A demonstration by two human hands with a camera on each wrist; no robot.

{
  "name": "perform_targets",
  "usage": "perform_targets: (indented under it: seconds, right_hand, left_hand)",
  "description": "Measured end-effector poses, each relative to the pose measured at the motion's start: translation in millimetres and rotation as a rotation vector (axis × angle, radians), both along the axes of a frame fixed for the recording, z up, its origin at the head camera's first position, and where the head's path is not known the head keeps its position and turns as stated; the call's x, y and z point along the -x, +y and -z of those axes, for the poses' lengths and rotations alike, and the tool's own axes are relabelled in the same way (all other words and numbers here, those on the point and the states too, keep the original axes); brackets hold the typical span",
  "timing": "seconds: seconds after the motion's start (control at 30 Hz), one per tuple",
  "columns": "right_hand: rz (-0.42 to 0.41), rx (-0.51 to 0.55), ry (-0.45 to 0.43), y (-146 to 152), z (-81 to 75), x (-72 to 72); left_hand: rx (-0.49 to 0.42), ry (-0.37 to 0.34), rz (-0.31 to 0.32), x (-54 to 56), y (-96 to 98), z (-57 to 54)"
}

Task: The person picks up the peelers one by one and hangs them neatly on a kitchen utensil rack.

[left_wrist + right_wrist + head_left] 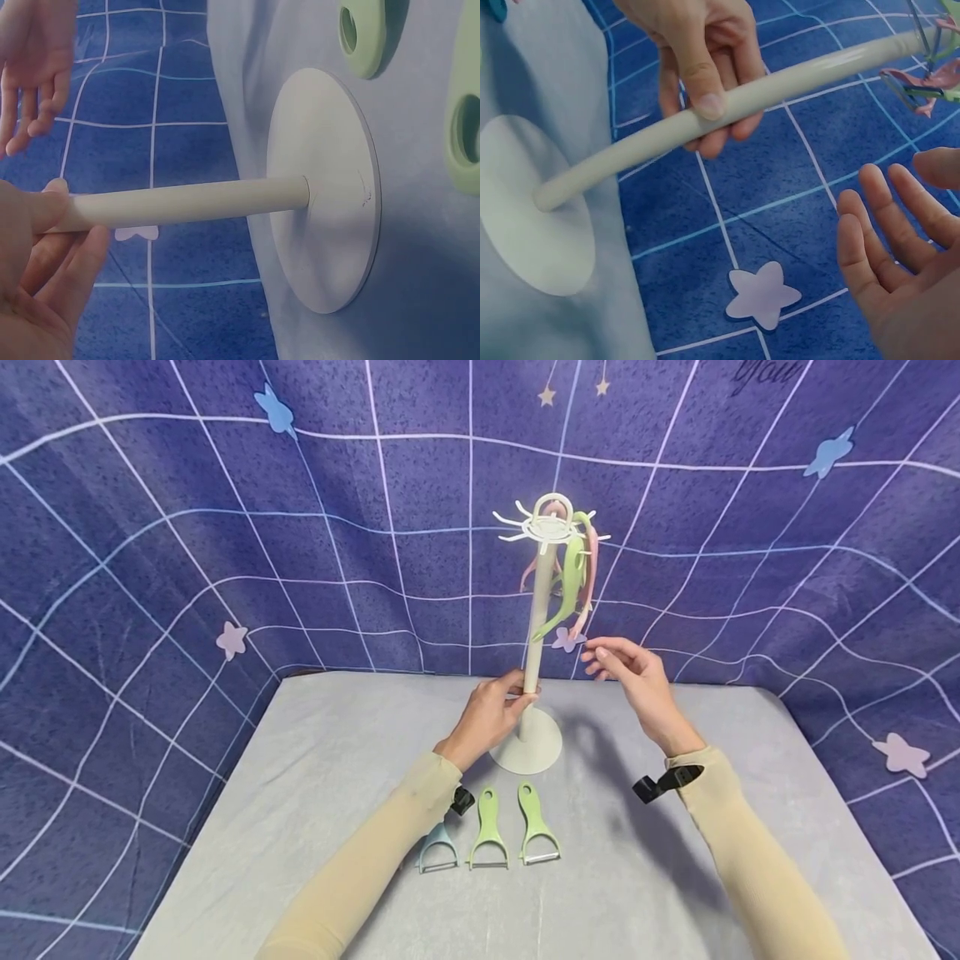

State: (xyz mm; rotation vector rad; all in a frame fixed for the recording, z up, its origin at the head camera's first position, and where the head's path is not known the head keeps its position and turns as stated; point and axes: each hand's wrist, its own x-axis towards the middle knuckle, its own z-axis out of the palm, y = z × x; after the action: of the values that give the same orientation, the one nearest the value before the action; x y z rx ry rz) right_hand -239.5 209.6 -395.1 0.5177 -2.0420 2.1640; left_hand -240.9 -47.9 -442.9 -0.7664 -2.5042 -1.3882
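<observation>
A cream rack with a round base (527, 752), a tall pole (537, 618) and a ring of hooks (550, 530) stands on the table. My left hand (491, 714) grips the pole low down, thumb and fingers around it, as the left wrist view also shows. Green peelers (573, 581) and pink peelers (592, 568) hang from the hooks, mostly on the right side; some are partly hidden behind the pole. Just below and right of them is my right hand (637, 681), fingers relaxed and slightly bent, with nothing in it.
In front of the base lie two green peelers (488, 827) (534, 818) and a light blue peeler (439, 847), partly covered by my left sleeve. A grey cloth covers the table (322, 727). Behind and beside it hangs a blue gridded curtain (420, 552) with stars.
</observation>
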Motion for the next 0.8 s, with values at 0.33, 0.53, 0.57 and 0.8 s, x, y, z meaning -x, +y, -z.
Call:
perform_targets:
  seconds: [0.33,0.53,0.57,0.8]
  right_hand:
    - [0.010,-0.034,0.001,-13,10.2,-3.5]
    - [-0.007,-0.098,0.054,-28,12.3,-2.2]
    - [-0.008,-0.114,0.065,-31,11.9,-1.5]
    - [-0.008,-0.179,0.100,-50,6.4,2.1]
  left_hand:
    - [-0.009,0.000,-0.003,0.7,1.3,0.7]
    - [-0.008,0.001,-0.007,-0.3,1.1,2.0]
    - [-0.010,0.000,-0.008,-0.5,1.2,2.1]
    - [-0.023,-0.027,-0.024,-1.5,1.1,3.1]
